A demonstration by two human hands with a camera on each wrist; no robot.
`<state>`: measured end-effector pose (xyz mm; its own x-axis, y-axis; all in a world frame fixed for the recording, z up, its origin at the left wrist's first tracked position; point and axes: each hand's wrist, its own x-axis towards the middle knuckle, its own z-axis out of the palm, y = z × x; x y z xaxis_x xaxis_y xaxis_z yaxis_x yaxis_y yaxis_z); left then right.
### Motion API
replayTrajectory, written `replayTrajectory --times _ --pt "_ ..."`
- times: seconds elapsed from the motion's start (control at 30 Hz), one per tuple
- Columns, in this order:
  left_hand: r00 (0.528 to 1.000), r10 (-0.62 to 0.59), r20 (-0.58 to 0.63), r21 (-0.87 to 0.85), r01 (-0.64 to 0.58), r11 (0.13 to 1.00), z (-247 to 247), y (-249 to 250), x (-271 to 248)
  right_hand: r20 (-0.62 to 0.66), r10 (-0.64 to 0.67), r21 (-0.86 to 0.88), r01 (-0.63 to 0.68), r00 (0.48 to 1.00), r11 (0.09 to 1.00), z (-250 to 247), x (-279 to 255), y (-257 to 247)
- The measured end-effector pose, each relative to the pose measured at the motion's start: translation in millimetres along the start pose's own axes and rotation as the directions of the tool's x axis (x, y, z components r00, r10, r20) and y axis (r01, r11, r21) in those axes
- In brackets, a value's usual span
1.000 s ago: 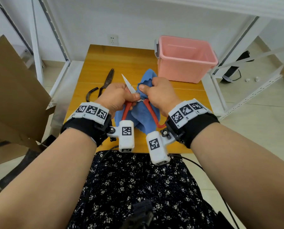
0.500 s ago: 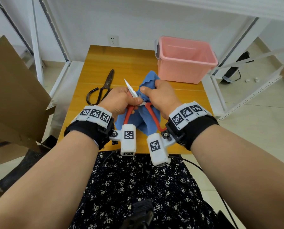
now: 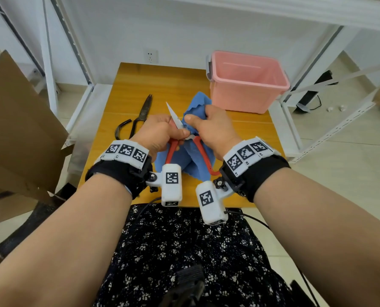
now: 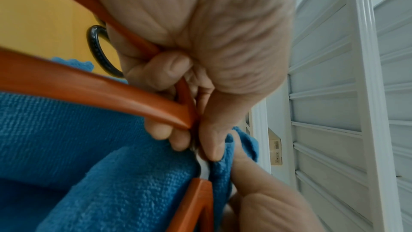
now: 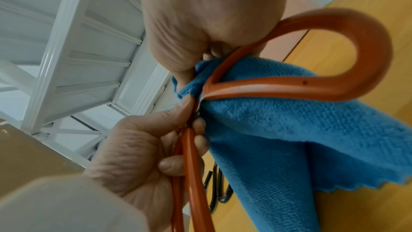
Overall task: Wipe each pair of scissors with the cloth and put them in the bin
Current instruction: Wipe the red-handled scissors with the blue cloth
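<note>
My left hand [image 3: 162,131] grips the red-handled scissors [image 3: 173,114] near the pivot, one red loop [image 4: 93,93] running under its fingers; a white blade points up and away. My right hand [image 3: 209,127] pinches the blue cloth [image 3: 198,107] around the other blade, which is hidden inside the cloth. The cloth [image 5: 289,130] hangs down between both hands over the table, with the second red loop [image 5: 334,52] below my right palm. A black pair of scissors [image 3: 138,120] lies flat on the wooden table [image 3: 162,80] left of my hands. The pink bin [image 3: 246,83] stands at the back right.
A brown cardboard sheet [image 3: 18,129] leans at the left of the table. White metal shelving [image 3: 317,63] surrounds the table on both sides and behind. The table's near edge lies just under my wrists, above my patterned lap.
Both hands have stayed together with the red scissors and cloth, shifting slightly; the right hand's cloth has slid a little along the blade. The black scissors have not moved.
</note>
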<state>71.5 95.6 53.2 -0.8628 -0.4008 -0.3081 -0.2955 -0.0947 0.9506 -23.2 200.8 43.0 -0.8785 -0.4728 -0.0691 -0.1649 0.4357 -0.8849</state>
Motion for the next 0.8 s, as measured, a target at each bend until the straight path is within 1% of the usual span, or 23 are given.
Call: replayTrajectory --times 0.1,0.27,0.33,0.4,0.5,0.6,0.7,0.8 --pt "1.0 0.007 0.006 -0.002 -0.007 1.0 4 -1 0 -0.056 -0.027 -0.071 0.023 0.998 0.997 -1 1 -1" --pt "1.0 0.0 0.013 0.003 0.0 1.0 10 -1 -1 -0.113 -0.02 -0.127 0.006 0.993 0.992 -6 2 0" --pt "1.0 0.006 0.007 0.01 -0.006 1.0 9 -1 0 -0.096 -0.017 -0.083 0.009 0.995 0.996 -6 1 1" --pt "1.0 0.008 -0.013 0.007 -0.008 1.0 5 -2 1 -0.043 -0.021 -0.034 0.02 0.999 0.999 -4 1 1" --pt "1.0 0.01 -0.019 -0.004 -0.01 1.0 4 -4 2 -0.002 -0.032 -0.095 0.031 0.999 0.995 -4 1 -1" --pt "1.0 0.018 -0.01 -0.002 -0.018 1.0 3 -5 4 -0.043 -0.054 -0.136 0.048 0.998 0.99 -4 0 -3" --pt "1.0 0.023 -0.002 0.012 -0.023 1.0 1 -7 5 -0.086 -0.023 -0.067 0.017 0.996 0.998 -1 0 -2" --pt "1.0 0.019 0.0 0.005 -0.019 1.0 -2 -10 5 -0.039 0.028 0.068 -0.025 0.999 0.997 0 0 2"
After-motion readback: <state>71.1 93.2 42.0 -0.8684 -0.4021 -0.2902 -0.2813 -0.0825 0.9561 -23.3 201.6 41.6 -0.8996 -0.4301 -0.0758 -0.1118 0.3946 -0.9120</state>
